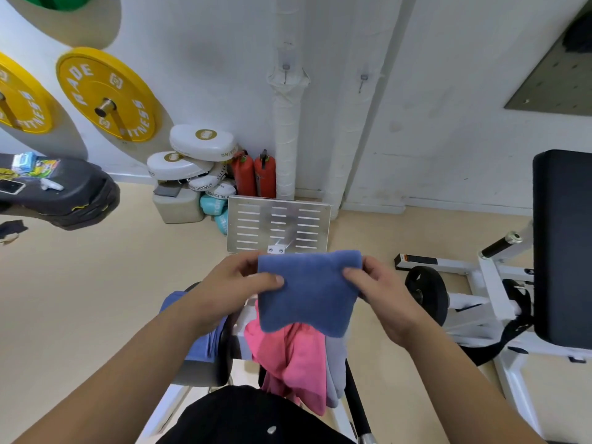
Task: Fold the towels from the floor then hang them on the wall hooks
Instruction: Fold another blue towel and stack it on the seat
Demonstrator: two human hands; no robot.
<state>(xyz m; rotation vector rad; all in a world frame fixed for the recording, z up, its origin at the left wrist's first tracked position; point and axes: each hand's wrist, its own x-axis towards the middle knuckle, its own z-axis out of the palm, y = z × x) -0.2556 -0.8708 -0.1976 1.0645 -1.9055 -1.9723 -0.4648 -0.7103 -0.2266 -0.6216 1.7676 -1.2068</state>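
Towel, blue (307,290), hangs folded between your two hands at chest height, out in front of you. Your left hand (238,280) pinches its left edge, thumb on the front face, fingers behind. Your right hand (373,283) pinches the right edge the same way. The cloth is soft, nubby terry, folded to a near square with a thick rounded top fold and a wavy lower hem. Just below your hands, a crumpled pink towel (291,357) and a pale grey towel (336,363) drape over a white frame. Far beyond your hands, two small wall hooks (363,81) sit high on the white wall. Judging from the loose hem, the layers could slide apart if either pinch slackens, and the fold may open on the hook.
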